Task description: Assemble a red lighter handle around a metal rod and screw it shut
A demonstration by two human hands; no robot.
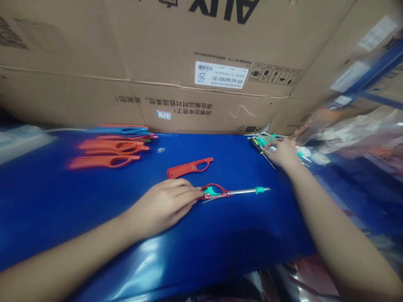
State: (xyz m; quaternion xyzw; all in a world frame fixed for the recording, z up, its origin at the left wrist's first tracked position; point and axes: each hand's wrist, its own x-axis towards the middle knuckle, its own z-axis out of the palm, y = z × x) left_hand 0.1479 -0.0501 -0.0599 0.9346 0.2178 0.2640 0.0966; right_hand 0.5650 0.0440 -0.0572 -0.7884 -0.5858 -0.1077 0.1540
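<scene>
My left hand (171, 201) is closed on a gas lighter (217, 191) with an open red shell, a green trigger and a long metal tube carrying a green piece near its tip. The loose red shell half (190, 167) lies just beyond it, inner side up. Over at the far right of the blue surface, my right hand (281, 152) reaches into a pile of green and metal parts (263, 137), its fingers drawn together; whatever is between them is too small to make out. A screwdriver (256, 145) with a black and yellow handle lies right beside these fingers.
Several red lighter shells (107, 161) and a blue one (119, 131) lie in a row at the back left. A large cardboard box (151, 54) walls off the back of the blue table (245, 235). Plastic bags (355, 130) crowd the right side.
</scene>
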